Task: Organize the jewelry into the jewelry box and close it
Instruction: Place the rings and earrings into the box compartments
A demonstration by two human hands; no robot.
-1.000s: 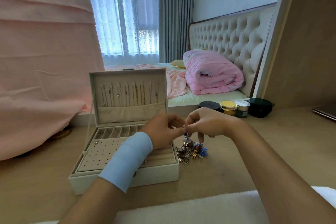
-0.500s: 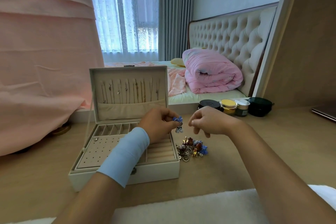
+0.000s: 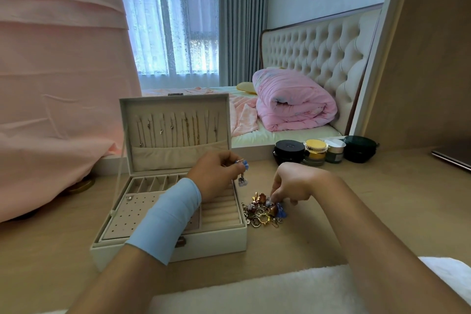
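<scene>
Dropped from mid-air, the right hand (image 3: 293,183) pinches into the jewelry pile (image 3: 265,213) beside the jewelry box (image 3: 204,239) while the left hand (image 3: 214,176) pinches a blue earring (image 3: 243,171) above it; mid-sorting, next likely freeing its mate.

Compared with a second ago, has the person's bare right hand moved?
Yes. The right hand has come down onto the tangled pile of colourful jewelry beside the white jewelry box.
</scene>
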